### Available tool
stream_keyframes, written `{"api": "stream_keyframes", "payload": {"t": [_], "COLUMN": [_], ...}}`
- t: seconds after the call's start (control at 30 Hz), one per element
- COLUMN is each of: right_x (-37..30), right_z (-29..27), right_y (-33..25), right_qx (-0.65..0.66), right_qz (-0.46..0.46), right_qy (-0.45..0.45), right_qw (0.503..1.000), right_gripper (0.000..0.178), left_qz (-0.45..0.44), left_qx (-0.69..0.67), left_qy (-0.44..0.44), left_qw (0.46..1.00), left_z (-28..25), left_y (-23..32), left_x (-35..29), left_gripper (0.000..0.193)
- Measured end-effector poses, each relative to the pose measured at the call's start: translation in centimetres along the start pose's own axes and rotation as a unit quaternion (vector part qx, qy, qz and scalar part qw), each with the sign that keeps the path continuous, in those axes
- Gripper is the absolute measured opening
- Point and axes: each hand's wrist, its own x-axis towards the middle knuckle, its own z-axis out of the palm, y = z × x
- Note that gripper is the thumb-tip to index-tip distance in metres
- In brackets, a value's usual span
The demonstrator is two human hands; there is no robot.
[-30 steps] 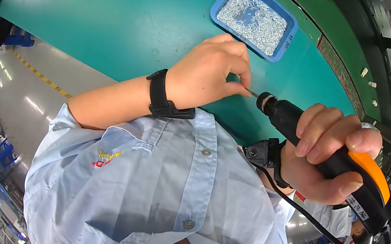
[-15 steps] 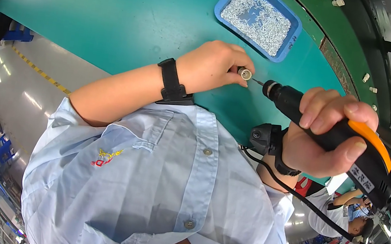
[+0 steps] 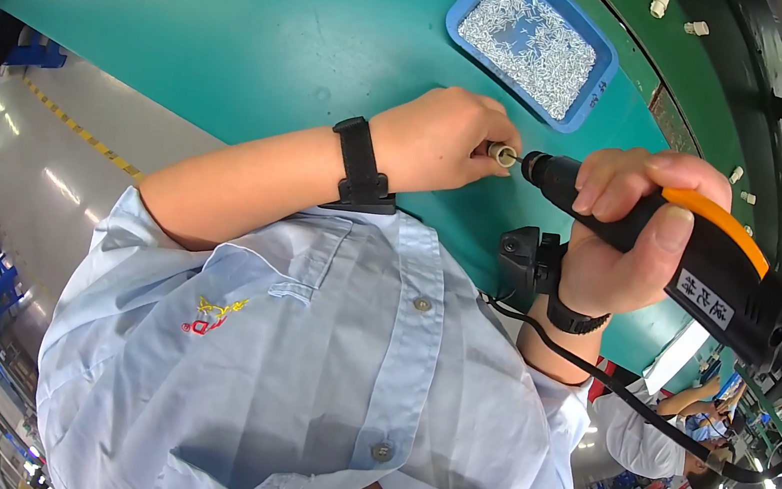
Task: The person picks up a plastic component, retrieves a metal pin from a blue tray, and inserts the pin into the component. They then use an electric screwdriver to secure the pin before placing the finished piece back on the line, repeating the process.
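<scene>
Power screwdriver (image 3: 744, 282): matt black plastic, with a smooth orange panel (image 3: 722, 228), a paper-like white label (image 3: 705, 298) and a slim metal bit (image 3: 516, 158). Socket (image 3: 502, 155): cream, plastic-looking, smooth at the rim. Tray (image 3: 506, 81): blue plastic, low sheen; small pieces (image 3: 541, 49) inside — bright, shiny metal. Tabletop (image 3: 169, 39): smooth green, softly glossy. Shirt (image 3: 297, 403): pale-blue woven cloth, matt and creased — glossy buttons (image 3: 422, 304). Floor (image 3: 61, 155): grey, polished.

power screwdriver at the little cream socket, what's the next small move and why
Probably ease the power screwdriver gently toward the cream socket: the left hand pinches it, open end toward the bit, and the right hand holds the tool, bit at that opening; whether it has engaged is too small to tell.
</scene>
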Motion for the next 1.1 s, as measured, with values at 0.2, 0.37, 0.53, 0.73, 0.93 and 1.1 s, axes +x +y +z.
{"api": "stream_keyframes", "payload": {"t": [0.2,0.37,0.53,0.73,0.93,1.1], "right_x": [0.0,0.1,-0.2,-1.1,-2.3,-2.8], "right_z": [0.4,0.9,0.5,-2.8,-3.4,-3.7], "right_y": [0.1,0.4,0.1,-3.6,-2.9,-2.9], "right_qx": [0.011,-0.018,-0.035,0.084,0.023,0.011], "right_qz": [0.01,0.011,0.008,-0.109,-0.12,-0.118], "right_qy": [-0.029,-0.033,-0.043,-0.033,0.011,0.028], "right_qw": [0.999,0.999,0.998,0.99,0.992,0.993], "right_gripper": [0.03,0.026,0.027,0.032,0.033,0.032], "left_qz": [0.012,0.019,0.033,0.067,0.122,0.035], "left_qx": [0.008,0.013,0.031,0.075,0.224,0.214], "left_qy": [0.001,-0.001,0.005,-0.008,0.044,-0.076], "left_qw": [1.0,1.0,0.999,0.995,0.966,0.973], "left_z": [-0.2,-0.4,-0.1,-2.3,-4.4,-4.2], "left_y": [0.0,0.0,-0.2,1.2,-0.8,-0.4], "left_x": [-0.2,-0.2,-0.2,0.9,6.6,8.7], "left_gripper": [0.019,0.02,0.019,0.022,0.018,0.014]}}
